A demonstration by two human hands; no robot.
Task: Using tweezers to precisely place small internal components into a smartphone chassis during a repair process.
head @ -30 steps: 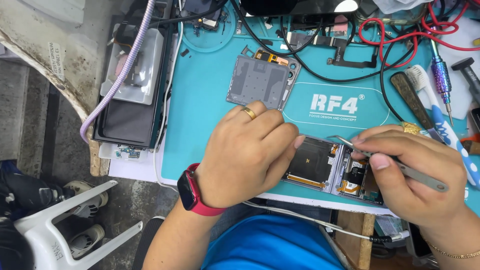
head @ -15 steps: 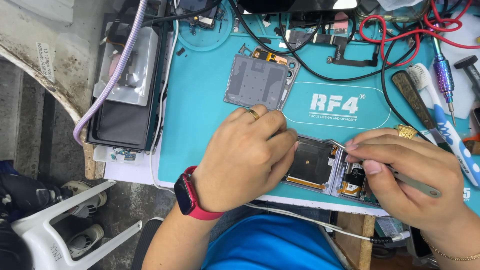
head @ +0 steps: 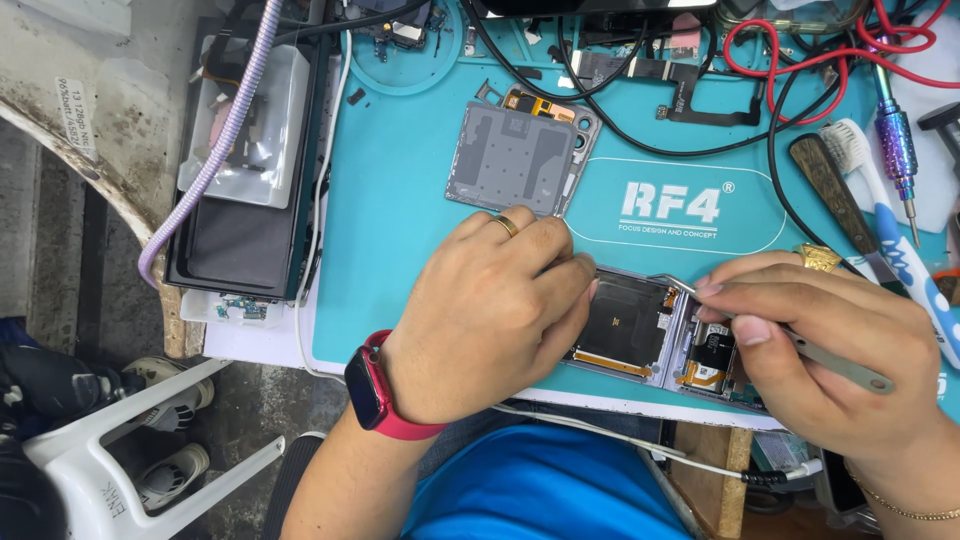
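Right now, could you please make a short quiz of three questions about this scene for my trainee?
1. True or false: the left hand rests on the opened phone.
2. What does the right hand hold?
A. a toothbrush
B. tweezers
C. a red cable
3. Fill in: the left wrist wears a ____ watch.

Key:
1. True. It presses the phone's left end on the teal mat.
2. B. The toothbrush and the red cable lie untouched on the mat.
3. Red.
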